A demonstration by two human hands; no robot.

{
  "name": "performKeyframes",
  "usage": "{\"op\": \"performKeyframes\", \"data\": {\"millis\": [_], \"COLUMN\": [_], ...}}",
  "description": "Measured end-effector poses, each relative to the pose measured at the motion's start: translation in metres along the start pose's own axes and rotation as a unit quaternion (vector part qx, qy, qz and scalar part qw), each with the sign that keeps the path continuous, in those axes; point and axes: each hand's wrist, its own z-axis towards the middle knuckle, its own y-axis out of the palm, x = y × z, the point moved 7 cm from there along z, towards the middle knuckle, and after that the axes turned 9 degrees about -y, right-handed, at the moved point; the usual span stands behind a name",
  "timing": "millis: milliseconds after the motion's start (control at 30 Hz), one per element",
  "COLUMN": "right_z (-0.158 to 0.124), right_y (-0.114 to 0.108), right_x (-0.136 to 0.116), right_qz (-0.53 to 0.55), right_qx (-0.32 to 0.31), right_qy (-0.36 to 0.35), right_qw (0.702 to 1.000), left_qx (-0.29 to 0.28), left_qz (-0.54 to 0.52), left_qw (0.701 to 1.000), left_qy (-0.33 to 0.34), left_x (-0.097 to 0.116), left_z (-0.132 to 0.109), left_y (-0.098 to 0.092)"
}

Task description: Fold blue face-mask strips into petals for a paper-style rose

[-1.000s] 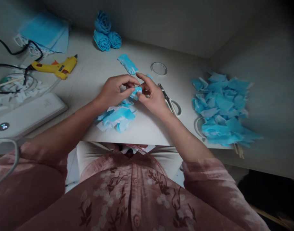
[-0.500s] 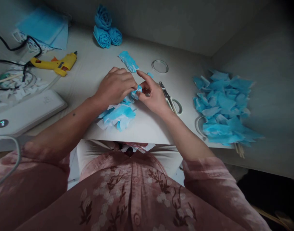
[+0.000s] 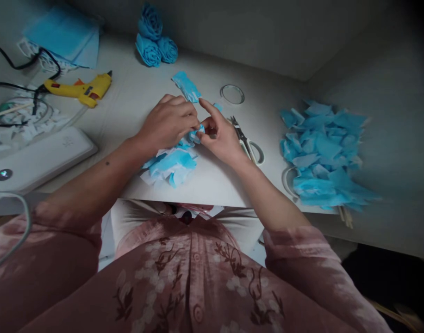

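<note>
My left hand is closed, its fingertips gripping a small rolled piece of blue-and-white sheet material from the left. From the other side my right hand pinches the same piece between thumb and fingers. Part of the roll is hidden by the fingers. Just below the hands, cut blue-and-white pieces lie in a loose cluster on the table. A folded blue strip rests beyond my fingertips. Beside my right hand lie scissors with pale handles.
Three blue rosettes stand at the back. On the left are blue face masks, a yellow glue gun, cables and a white power bank. A thin ring lies behind the scissors. Blue pieces are heaped at right.
The whole view has shifted very slightly. Both hands keep the same hold on the small roll, with hardly any finger movement visible.
</note>
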Motion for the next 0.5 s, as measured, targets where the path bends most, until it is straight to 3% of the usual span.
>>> {"op": "performKeyframes", "data": {"millis": [167, 500], "right_z": [-0.0004, -0.0001], "right_y": [0.0011, -0.0002], "right_x": [-0.0011, 0.0042], "right_qz": [0.002, -0.001], "right_qx": [-0.005, -0.011], "right_qy": [0.004, 0.017], "right_qw": [1.000, 1.000], "left_qx": [-0.013, -0.012], "left_qz": [0.020, -0.036], "left_qw": [1.000, 0.999], "left_qy": [-0.014, -0.016], "left_x": [-0.0002, -0.0006], "left_z": [0.0003, -0.0003], "left_y": [0.0040, 0.0011]}}
